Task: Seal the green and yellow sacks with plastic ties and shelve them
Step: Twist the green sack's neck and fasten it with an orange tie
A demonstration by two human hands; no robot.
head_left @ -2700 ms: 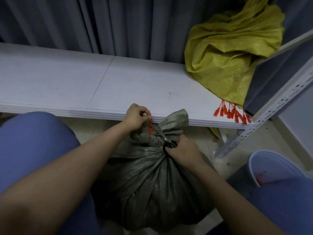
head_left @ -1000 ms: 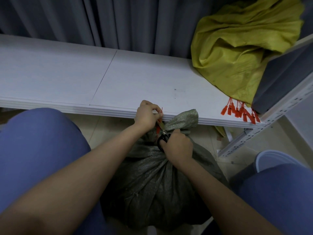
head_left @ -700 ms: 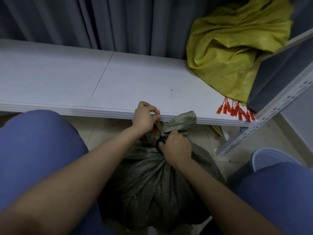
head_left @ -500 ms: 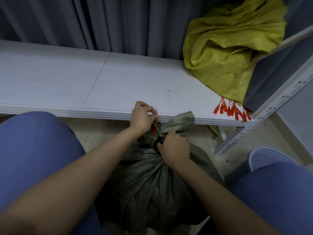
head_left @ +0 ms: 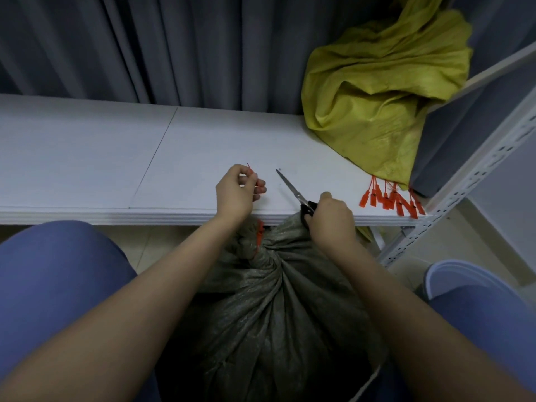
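2 curled grips, left (head_left: pixel 236 192) tie-end (head_left: pixel 250 167), right (head_left: pixel 330 219) scissors (head_left: pixel 293 190)

Grey pleated curtain (head_left: pixel 174 47), pale floor tiles (head_left: pixel 452 236), white bucket (head_left: pixel 458 274)

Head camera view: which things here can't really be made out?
In the head view:
green sack: contents hidden by its fabric; base cut off by the bottom edge.
scissors: handles mostly hidden inside the right hand.
orange strip pinched by the left hand: too small, mostly behind fingers.
yellow sack: top cut off by the upper edge.
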